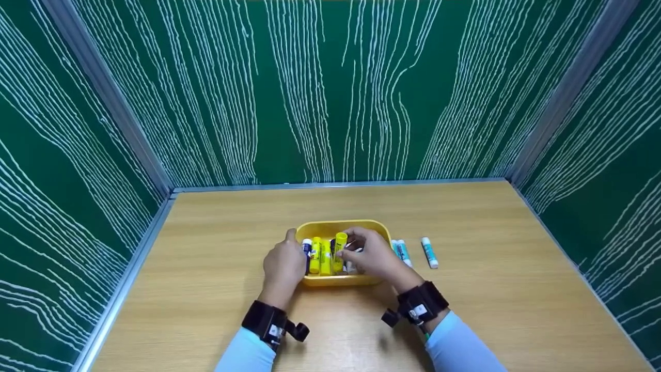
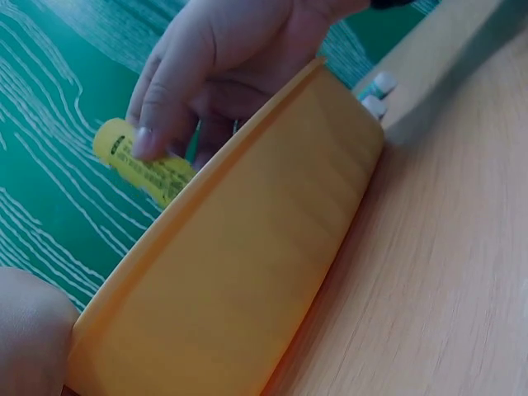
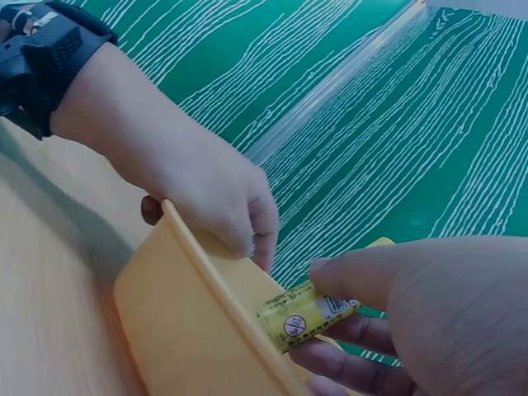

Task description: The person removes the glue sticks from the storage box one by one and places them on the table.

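A yellow plastic bin stands on the table with glue sticks in it. My left hand grips its left rim, fingers bent over the edge, the thumb outside in the right wrist view. With thumb and fingers my right hand pinches a yellow glue stick, tilted at the rim in that view and over the bin's middle in the head view. Left of it lie two yellow glue sticks and a dark blue stick with a white end. The right hand partly hides other items in the bin.
Just right of the bin lie two teal-and-white sticks, partly covered by the right hand in the head view. Another teal stick lies farther right. Green panels with white wavy lines wall the wooden table at back and sides.
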A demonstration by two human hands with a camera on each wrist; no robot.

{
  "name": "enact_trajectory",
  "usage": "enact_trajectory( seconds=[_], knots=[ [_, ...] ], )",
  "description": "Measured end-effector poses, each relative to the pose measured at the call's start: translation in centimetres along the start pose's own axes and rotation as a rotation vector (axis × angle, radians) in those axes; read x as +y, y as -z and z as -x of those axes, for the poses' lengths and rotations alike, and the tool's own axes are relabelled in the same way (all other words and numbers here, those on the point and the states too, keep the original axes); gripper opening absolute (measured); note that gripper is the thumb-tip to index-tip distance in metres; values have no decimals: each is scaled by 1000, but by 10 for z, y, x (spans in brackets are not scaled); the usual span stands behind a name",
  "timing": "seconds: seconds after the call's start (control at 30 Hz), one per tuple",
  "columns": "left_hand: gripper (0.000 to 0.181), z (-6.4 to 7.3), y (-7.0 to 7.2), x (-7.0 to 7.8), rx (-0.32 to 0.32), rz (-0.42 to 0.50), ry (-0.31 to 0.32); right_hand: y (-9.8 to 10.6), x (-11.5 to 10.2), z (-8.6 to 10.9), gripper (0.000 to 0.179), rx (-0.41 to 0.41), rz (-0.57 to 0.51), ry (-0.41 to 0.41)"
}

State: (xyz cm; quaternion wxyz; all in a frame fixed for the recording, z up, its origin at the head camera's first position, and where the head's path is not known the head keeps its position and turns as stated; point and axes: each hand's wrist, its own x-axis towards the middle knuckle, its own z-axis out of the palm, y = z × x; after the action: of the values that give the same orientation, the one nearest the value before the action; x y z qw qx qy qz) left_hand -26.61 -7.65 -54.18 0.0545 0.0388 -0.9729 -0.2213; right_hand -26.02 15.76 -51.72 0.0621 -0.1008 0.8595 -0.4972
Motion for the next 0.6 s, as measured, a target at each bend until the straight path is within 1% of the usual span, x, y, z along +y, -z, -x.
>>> enact_trajectory(
  seconds=[0.13,0.33,0.53,0.6],
  knots=[
    [49,-1,0,-1,-8,6,7,8,1,-2,37,52,-28,1],
    [49,-1,0,-1,-10,9,18,30,6,-3,43,144,-102,-8],
    [45,0,-2,-1,12,14,5,51,12,-6,52,187,-174,-30],
    [45,0,-1,0,10,15,12,58,14,-7,55,207,-186,-44]
  ],
)
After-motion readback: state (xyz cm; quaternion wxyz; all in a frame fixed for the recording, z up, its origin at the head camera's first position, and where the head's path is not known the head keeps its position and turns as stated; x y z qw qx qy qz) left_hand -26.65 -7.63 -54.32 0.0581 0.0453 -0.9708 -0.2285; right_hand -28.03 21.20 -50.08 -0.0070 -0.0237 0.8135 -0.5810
